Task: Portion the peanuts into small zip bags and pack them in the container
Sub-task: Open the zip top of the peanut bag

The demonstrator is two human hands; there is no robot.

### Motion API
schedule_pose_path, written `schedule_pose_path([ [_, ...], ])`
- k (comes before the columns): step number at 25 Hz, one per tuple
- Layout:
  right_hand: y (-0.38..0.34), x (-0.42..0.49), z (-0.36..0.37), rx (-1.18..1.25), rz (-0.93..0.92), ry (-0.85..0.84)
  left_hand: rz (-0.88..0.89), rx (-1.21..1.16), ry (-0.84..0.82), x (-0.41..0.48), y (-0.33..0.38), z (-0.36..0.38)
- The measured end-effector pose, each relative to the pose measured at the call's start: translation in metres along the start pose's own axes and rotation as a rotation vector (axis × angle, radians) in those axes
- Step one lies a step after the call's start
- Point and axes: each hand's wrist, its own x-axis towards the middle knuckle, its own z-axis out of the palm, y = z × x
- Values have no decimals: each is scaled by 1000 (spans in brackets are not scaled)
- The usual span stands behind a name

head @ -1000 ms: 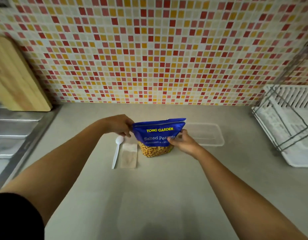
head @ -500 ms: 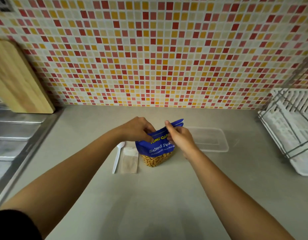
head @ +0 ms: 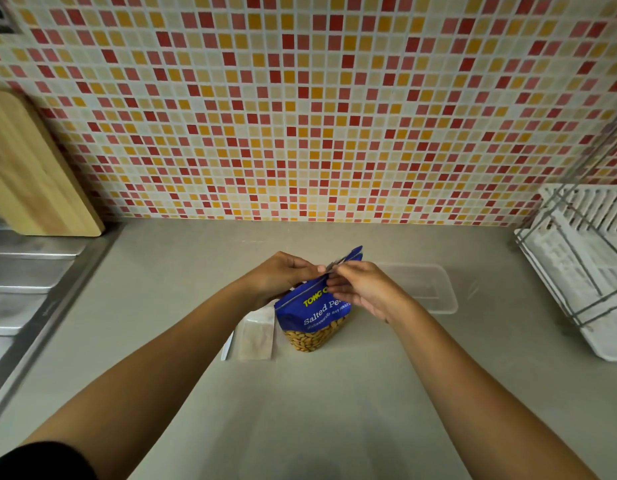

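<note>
The task is at its opening step, by my reading. The blue pouch of salted peanuts (head: pixel 312 308) stands upright on the desk (head: pixel 300 410), near its middle, with nuts showing through the clear window at its base. Both hands work at its top edge. The left hand (head: pixel 283 275) has its grip pinched on the upper left of the mouth, and the right hand (head: pixel 364 289) has its grip pinched on the same edge just beside it, fingertips almost meeting. Whether the seal has parted yet I cannot tell, as the fingers cover it.

Nothing looks portioned. The small zip bags (head: pixel 255 341) lie flat and unfilled just left of the pouch. The clear plastic container (head: pixel 438 306) sits to the right of the hands with nothing visible inside it. So every step of the job appears to remain: opening the pouch, filling and closing the small bags, and packing them into the container.

By count:
- One peanut pouch.
- One clear container, with no lid that I can make out.
- One pile of zip bags. How many are in it cannot be told.
- One white plastic spoon (head: pixel 227 351), with only the end of its handle showing past the left forearm.
- Two hands, both on the pouch.
</note>
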Motion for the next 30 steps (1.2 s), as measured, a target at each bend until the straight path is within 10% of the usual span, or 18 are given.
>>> schedule_pose_path([
  [7,7,0,-2,118,-37,-72,-178,-147,-23,3,6,-5],
  [17,1,5,-3,-111,-62,30,107,399,109,1,9,5],
  [30,22,2,-5,-262,-269,14,147,435,140,2,1,6],
])
